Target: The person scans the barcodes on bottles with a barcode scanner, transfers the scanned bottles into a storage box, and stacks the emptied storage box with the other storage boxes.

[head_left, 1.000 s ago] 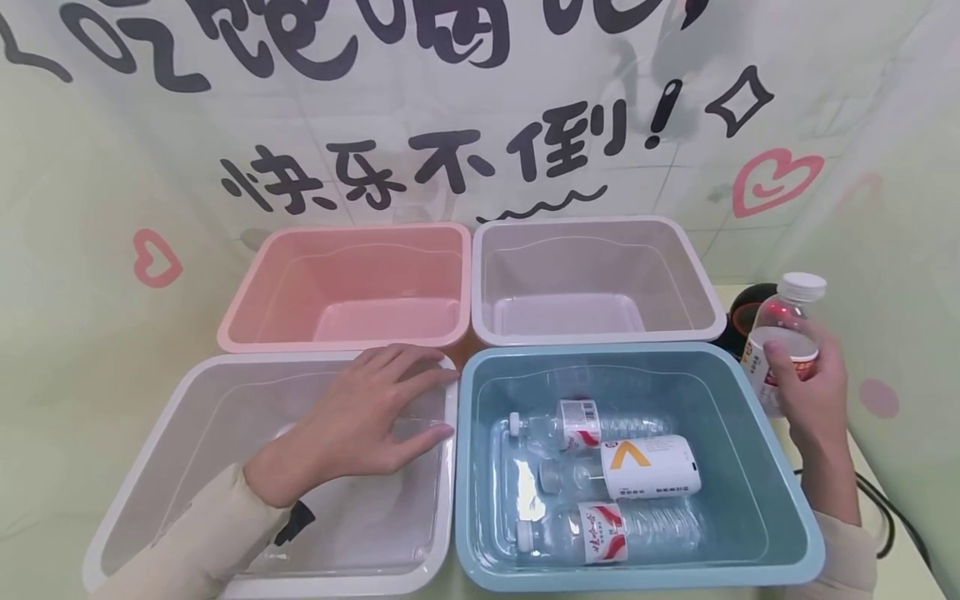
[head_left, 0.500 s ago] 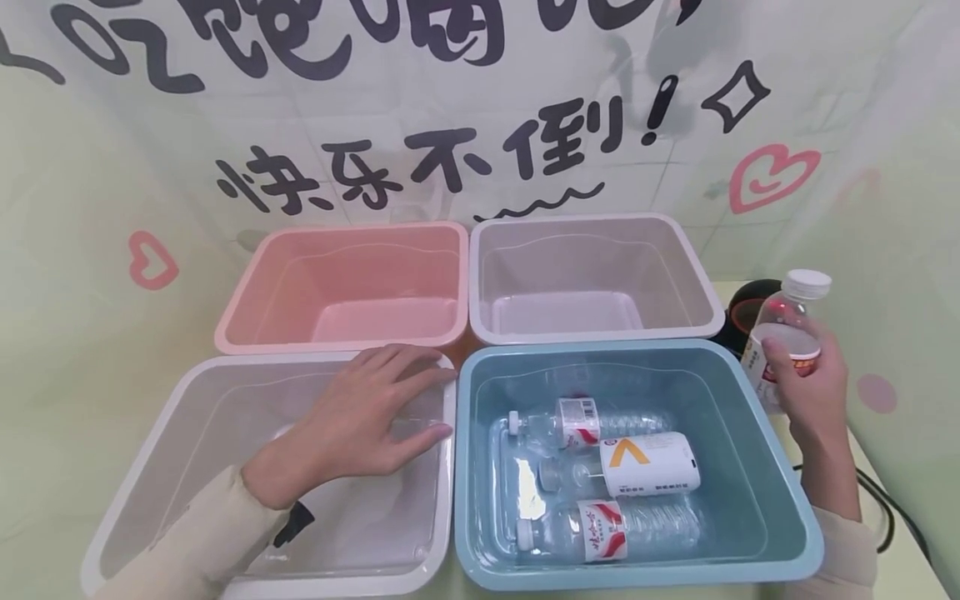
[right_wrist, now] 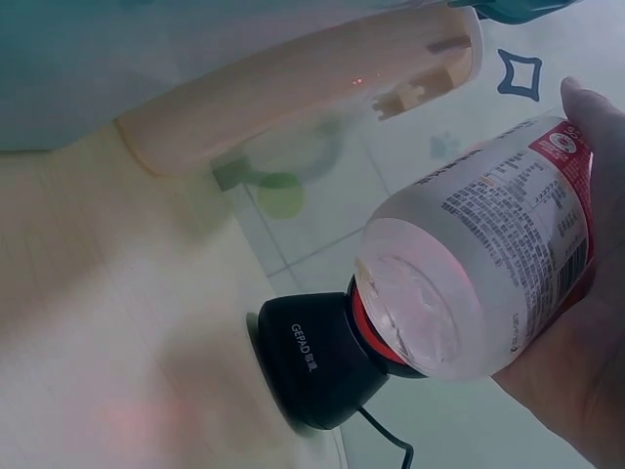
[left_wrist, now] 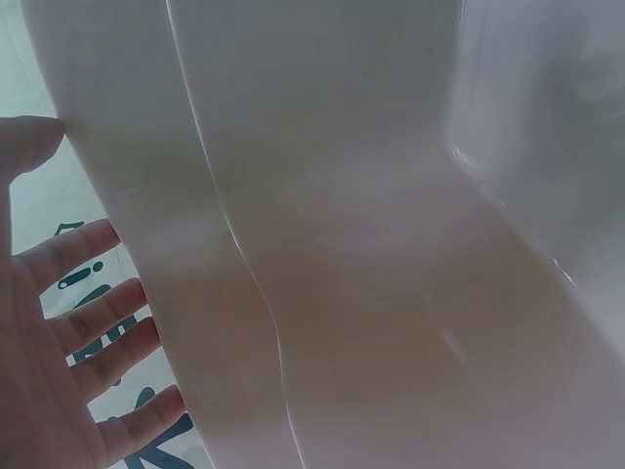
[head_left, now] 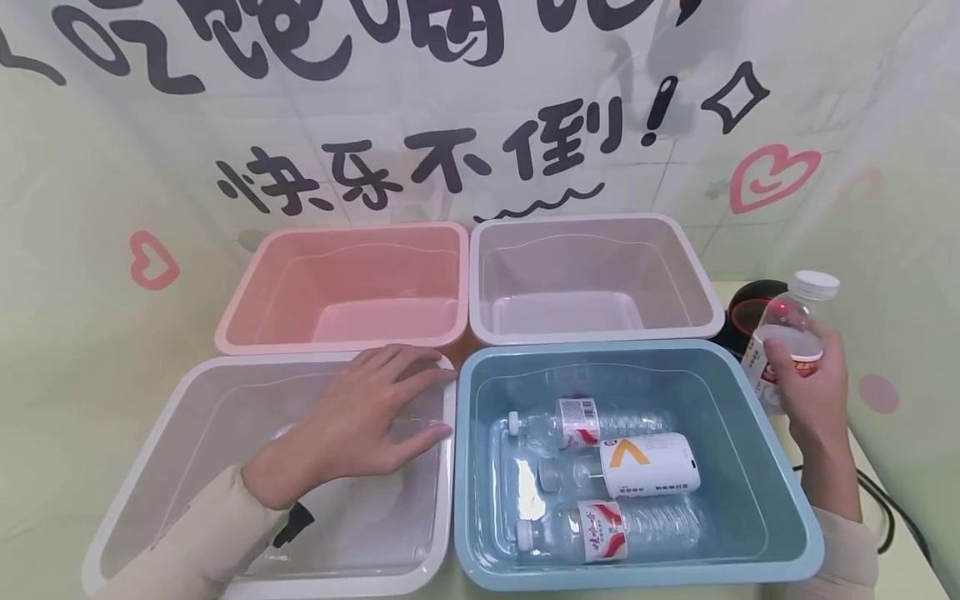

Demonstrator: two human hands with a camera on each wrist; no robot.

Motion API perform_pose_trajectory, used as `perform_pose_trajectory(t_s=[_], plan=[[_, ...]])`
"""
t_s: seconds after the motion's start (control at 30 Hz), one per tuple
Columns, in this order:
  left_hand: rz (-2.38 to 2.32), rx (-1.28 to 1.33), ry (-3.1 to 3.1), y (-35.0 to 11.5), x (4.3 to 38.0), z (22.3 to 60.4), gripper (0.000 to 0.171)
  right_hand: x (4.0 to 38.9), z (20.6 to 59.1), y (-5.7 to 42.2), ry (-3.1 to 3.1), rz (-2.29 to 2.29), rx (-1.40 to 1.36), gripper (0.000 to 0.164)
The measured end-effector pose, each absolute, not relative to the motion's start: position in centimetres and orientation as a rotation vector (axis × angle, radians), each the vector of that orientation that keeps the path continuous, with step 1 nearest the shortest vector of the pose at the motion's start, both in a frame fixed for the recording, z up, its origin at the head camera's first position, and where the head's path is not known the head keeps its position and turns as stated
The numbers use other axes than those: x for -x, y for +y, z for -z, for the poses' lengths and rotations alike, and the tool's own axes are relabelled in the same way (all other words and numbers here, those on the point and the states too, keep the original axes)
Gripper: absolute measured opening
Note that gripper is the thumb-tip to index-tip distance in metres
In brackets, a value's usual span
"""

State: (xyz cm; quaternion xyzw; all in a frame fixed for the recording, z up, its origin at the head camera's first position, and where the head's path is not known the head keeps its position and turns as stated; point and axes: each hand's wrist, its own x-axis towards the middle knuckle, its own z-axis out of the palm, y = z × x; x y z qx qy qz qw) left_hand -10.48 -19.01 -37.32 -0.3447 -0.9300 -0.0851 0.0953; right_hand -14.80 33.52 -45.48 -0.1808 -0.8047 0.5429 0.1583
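Note:
My right hand [head_left: 821,392] grips a clear plastic bottle [head_left: 791,317] with a white cap, upright and slightly tilted, to the right of the blue bin [head_left: 600,350]. In the right wrist view the bottle's base overlaps a black scanner-like device [right_wrist: 317,357] with a red ring, and a red glow shows on the bottle in the head view. My left hand [head_left: 360,425] has relaxed fingers, spread at the right rim of the pale grey bin [head_left: 255,360], and holds nothing. Three bottles lie in the blue bin: two clear ones [head_left: 603,532] and one with a white label [head_left: 648,467].
Behind stand a pink bin [head_left: 337,346] and a lilac-grey bin [head_left: 600,340], side by side. A black cable [head_left: 892,508] runs along the table [head_left: 900,567] at right. A printed curtain [head_left: 420,108] hangs behind the bins.
The bottle's cap end has tipped slightly to the right in my right hand. My left hand has stayed in place.

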Motion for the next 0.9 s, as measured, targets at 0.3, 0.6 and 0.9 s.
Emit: perform_pose_trajectory(t_s=[0.3, 0.6, 0.9], plan=[[0.261, 1.026, -2.761, -18.97, 10.4, 37.26, 0.058, 14.6, 45.78, 33.83, -2.041, -1.891, 0.198, 0.046], [0.257, 1.019, -2.776, -18.86, 10.35, 37.37, 0.059, 14.56, 45.75, 33.96, -1.814, -2.066, -0.033, 0.054], [0.245, 1.014, -2.774, -18.96, 10.4, 37.25, 0.059, 14.78, 45.78, 33.64, -1.859, -2.016, 0.124, 0.042]])
